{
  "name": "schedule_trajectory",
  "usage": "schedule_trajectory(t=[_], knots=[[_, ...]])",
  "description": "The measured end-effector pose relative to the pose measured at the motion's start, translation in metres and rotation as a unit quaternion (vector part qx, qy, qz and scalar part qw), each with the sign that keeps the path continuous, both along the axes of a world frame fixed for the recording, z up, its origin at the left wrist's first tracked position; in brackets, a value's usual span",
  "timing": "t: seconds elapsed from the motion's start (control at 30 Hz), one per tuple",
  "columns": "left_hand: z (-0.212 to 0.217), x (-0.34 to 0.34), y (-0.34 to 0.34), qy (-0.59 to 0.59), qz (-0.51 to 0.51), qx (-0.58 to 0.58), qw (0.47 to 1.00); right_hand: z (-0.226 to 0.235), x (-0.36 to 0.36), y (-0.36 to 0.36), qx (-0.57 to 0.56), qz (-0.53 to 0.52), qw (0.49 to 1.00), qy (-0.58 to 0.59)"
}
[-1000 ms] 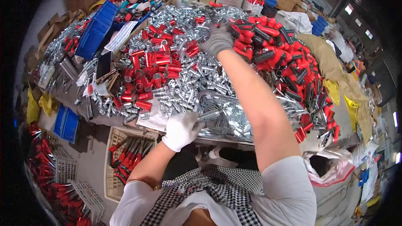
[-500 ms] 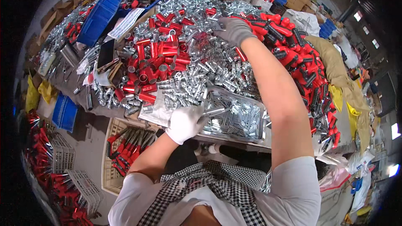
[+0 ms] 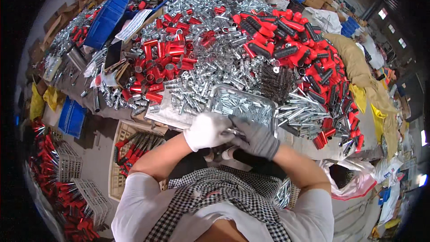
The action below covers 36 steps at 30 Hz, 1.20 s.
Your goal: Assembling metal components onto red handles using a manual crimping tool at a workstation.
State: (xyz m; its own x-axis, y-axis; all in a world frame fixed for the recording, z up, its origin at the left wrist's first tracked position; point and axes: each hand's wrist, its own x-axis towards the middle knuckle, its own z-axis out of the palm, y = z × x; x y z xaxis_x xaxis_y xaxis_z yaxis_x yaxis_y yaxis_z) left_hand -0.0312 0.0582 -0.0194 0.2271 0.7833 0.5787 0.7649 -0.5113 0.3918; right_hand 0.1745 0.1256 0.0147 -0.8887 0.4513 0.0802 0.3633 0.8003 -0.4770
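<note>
1. Metal part [image 3: 233, 131], small, silvery and mostly hidden by fingers, is gripped just on the near side of the shallow tray [image 3: 275, 115].
2. Left hand [image 3: 207, 132], white-gloved, pinches that piece by the tray's near left corner, as I view it through the head camera.
3. Right hand [image 3: 259, 138], grey-gloved, meets it before the tray's near edge, thumb and fingers bent around the same piece.
4. Short pins [image 3: 242, 107] are spread across the tray.
5. Slender rods [image 3: 298, 113] lie right of the tray; dark springs [image 3: 276, 82] are heaped beyond its far right corner.
6. Red sleeves [image 3: 168, 50] lie beyond it, leftward; red-and-black handles [image 3: 309, 58], rightward.
7. Farther off, leftward of the tray, I see a tilted blue bin [image 3: 105, 20].
</note>
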Motion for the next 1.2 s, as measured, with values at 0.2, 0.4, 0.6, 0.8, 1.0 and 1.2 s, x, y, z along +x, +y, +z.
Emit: schedule_trajectory(t=[0.2, 0.4, 0.6, 0.8, 1.0, 1.2], knots=[[-0.001, -0.003, 0.046, 0.072, -0.005, 0.004, 0.997, -0.022, 0.075, -0.009, -0.392, -0.188, 0.890, 0.137], [0.010, -0.008, 0.107, 0.143, 0.130, -0.050, 0.980, -0.005, 0.113, -0.026, -0.610, -0.216, 0.720, 0.249], [0.011, -0.004, 0.142, 0.231, 0.213, -0.080, 0.946, -0.032, 0.121, -0.037, -0.559, -0.226, 0.749, 0.275], [0.011, -0.012, 0.151, 0.279, 0.184, -0.100, 0.937, -0.040, 0.130, -0.032, -0.278, -0.120, 0.939, 0.162], [0.001, -0.026, 0.156, 0.128, 0.102, -0.022, 0.986, -0.062, 0.139, -0.032, -0.358, -0.181, 0.877, 0.266], [0.019, -0.001, 0.179, 0.277, 0.259, -0.071, 0.923, -0.062, 0.136, -0.038, -0.451, -0.232, 0.809, 0.298]])
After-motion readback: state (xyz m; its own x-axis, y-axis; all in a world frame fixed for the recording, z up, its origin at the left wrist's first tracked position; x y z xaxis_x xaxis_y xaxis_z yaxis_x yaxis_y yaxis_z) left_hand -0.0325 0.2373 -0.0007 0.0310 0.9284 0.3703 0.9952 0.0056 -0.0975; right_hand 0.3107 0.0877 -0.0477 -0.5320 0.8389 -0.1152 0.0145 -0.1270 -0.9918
